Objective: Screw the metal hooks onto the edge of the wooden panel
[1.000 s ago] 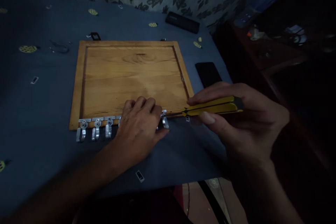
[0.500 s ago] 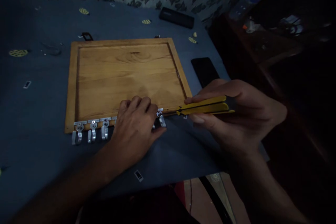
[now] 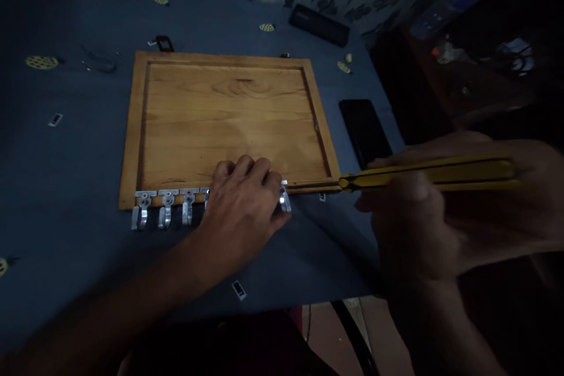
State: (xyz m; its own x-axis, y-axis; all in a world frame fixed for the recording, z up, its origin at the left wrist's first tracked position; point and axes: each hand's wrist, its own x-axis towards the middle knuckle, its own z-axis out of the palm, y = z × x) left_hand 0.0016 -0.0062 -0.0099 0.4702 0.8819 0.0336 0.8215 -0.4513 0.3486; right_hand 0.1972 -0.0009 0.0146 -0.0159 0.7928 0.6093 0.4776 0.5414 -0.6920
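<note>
A shallow wooden panel (image 3: 233, 114) with a raised border lies on the blue cloth (image 3: 74, 170). Several silver metal hooks (image 3: 143, 208) run along its near edge, fixed with cross-head screws. My left hand (image 3: 242, 200) is curled over that edge, fingers and thumb closed around the rightmost hook (image 3: 285, 198); it hides the hooks beneath. In my right hand (image 3: 423, 229) is a yellow-and-black screwdriver (image 3: 434, 173), gripped by its handle. The shaft points left along the edge, its end close to the rightmost hook; whether the tip touches a screw I cannot tell.
A black phone (image 3: 365, 129) lies right of the panel, and a black cylindrical case or speaker (image 3: 319, 24) is near the wall. A dark metal loop (image 3: 164, 43) stands at the panel's far edge. The table's near edge borders my lap.
The screwdriver and my right hand have moved right, exposing more shaft. My left hand stays on the hook. The whole view has shifted slightly.
</note>
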